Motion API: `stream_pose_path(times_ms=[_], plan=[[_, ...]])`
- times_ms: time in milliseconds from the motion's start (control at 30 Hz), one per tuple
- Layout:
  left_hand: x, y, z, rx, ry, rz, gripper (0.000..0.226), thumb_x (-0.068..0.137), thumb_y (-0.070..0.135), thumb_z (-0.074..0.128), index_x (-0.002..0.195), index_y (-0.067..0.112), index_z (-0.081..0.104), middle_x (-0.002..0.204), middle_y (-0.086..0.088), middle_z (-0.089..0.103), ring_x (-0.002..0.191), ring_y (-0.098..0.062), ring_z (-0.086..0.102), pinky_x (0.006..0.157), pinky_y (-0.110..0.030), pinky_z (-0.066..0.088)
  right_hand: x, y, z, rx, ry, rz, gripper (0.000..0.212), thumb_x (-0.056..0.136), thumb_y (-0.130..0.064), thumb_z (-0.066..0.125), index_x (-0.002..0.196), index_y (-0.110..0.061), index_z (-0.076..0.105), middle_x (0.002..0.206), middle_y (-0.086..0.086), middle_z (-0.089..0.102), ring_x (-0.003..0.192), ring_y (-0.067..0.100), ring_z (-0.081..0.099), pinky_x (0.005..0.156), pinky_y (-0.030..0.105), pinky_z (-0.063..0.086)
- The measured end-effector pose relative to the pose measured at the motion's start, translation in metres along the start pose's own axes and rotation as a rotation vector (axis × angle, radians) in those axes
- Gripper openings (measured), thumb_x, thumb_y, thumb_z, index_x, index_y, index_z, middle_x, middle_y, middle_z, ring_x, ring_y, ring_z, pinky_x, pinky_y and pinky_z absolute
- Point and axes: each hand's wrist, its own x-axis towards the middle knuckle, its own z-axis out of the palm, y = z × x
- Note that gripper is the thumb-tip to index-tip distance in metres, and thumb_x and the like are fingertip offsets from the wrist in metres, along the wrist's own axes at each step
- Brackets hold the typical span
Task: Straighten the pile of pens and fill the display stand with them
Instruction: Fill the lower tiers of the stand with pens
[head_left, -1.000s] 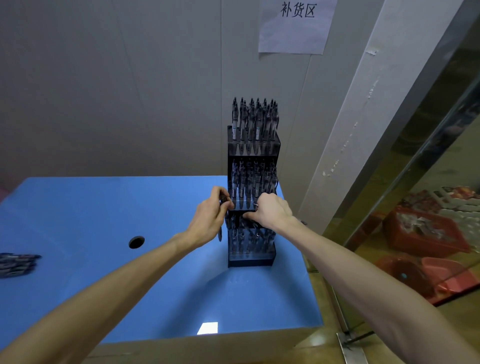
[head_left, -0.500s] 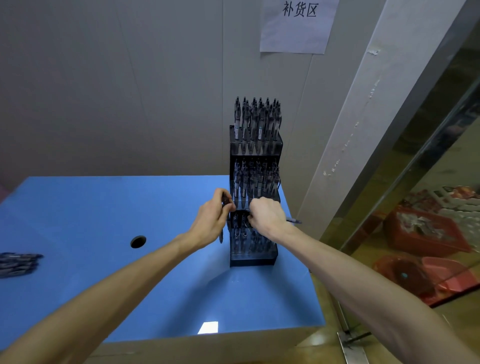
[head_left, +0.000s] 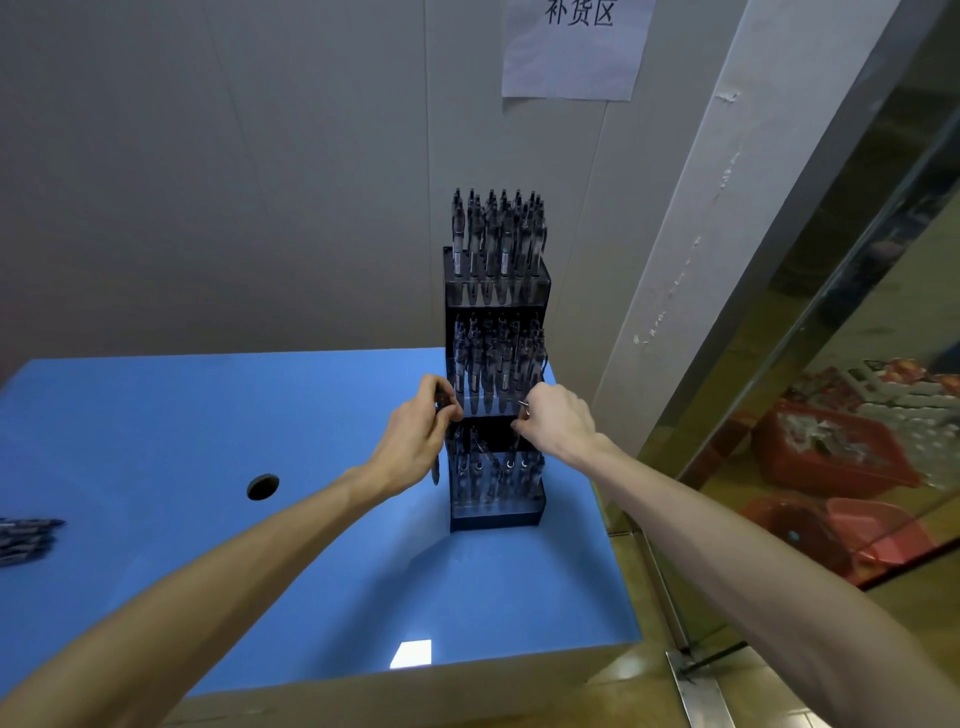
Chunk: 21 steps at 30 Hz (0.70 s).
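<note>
One view only, worn on the person's head. It looked forward and steeply down across the blue-topped table (head_left: 218, 415) toward the grey panelled wall (head_left: 208, 182) behind it. The tall black tiered pen display stand (head_left: 493, 514) stood near centre frame, at arm's reach. Both forearms entered from the bottom edge. Wide-angle bending showed at the margins.

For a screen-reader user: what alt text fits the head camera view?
Two bare hands work at the bottom tier of a black three-tier display stand full of pens on a blue table; the left hand grips a pen, the right hand pinches another.
</note>
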Motion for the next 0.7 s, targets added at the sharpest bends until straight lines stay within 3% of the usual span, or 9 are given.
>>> stream_pose_path(times_ms=[267, 400, 567, 700], plan=[[0.005, 0.0, 0.001, 0.009, 0.01, -0.006, 0.004, 0.11, 0.021, 0.042, 0.112, 0.023, 0.041, 0.103, 0.005, 0.07, 0.095, -0.011, 0.068, 0.082, -0.041, 0.057, -0.003, -0.01, -0.004, -0.114, 0.065, -0.127, 0.035, 0.092, -0.032, 0.065, 0.067, -0.01, 0.054, 0.062, 0.004, 0.056, 0.068, 0.032, 0.065, 0.056, 0.033, 0.042], [0.008, 0.002, 0.0, 0.014, 0.011, -0.02, 0.006, 0.11, 0.02, 0.041, 0.112, 0.025, 0.04, 0.103, 0.005, 0.07, 0.094, -0.016, 0.069, 0.08, -0.043, 0.057, -0.003, -0.03, 0.0, -0.11, -0.078, -0.22, 0.038, 0.088, -0.042, 0.07, 0.067, -0.014, 0.055, 0.066, 0.003, 0.058, 0.066, 0.027, 0.06, 0.058, 0.032, 0.045], [0.004, 0.005, -0.003, 0.038, 0.012, -0.016, 0.009, 0.109, 0.019, 0.042, 0.109, 0.028, 0.039, 0.101, 0.008, 0.069, 0.09, -0.012, 0.066, 0.074, -0.036, 0.054, 0.001, -0.04, 0.014, -0.111, -0.116, -0.188, 0.037, 0.089, -0.038, 0.074, 0.07, -0.016, 0.051, 0.068, 0.001, 0.057, 0.067, 0.026, 0.06, 0.058, 0.032, 0.041], [-0.002, 0.006, -0.005, 0.07, -0.025, -0.002, 0.01, 0.109, 0.02, 0.04, 0.109, 0.03, 0.037, 0.103, 0.007, 0.068, 0.084, -0.025, 0.068, 0.068, -0.047, 0.059, -0.001, -0.038, 0.018, -0.088, -0.066, -0.179, 0.033, 0.089, -0.036, 0.072, 0.071, -0.016, 0.054, 0.068, 0.002, 0.058, 0.064, 0.026, 0.058, 0.056, 0.033, 0.039]])
